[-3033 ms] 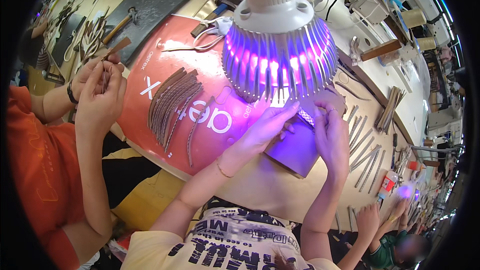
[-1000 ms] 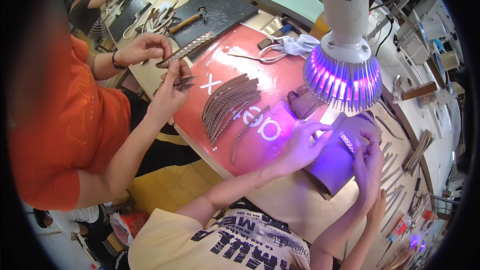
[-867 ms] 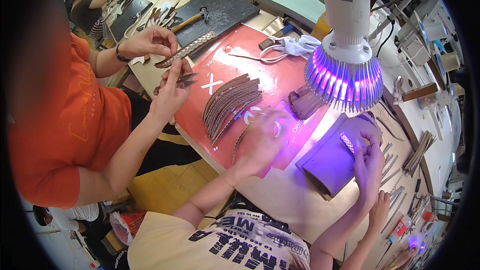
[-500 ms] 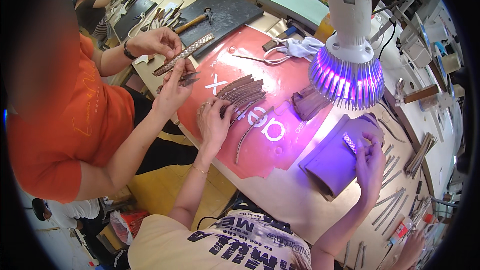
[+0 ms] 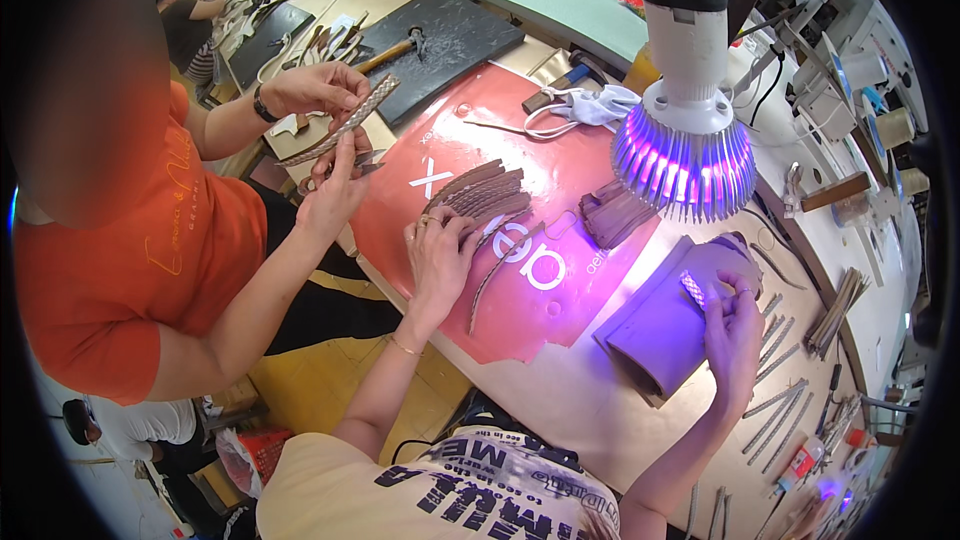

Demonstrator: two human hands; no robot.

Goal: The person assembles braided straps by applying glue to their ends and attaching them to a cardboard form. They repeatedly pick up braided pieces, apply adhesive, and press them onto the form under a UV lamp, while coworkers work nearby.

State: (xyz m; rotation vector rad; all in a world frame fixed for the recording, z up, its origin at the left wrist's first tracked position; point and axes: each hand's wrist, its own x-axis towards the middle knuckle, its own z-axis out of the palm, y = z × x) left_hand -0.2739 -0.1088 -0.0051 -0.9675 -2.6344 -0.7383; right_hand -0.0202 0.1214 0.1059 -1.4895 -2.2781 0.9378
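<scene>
Left hand at the strips, right hand at the braid

Our left hand is over the near end of a fanned row of brown strips on the red sheet. Its fingers are curled down; we cannot tell whether they pinch a strip or only touch the row.

Our right hand has fingertips and thumb closed on the lower end of a short pale braid. The braid shows over the brown roll; we cannot tell whether it touches it. The lamp hangs above and to the left, glowing violet.

A brown bundle lies between the row and the roll. To the right of the roll, we see thin cords spread on the table.

To our left, a co-worker in orange holds up a braided strap. Beyond, a hammer rests on a black slab.
</scene>
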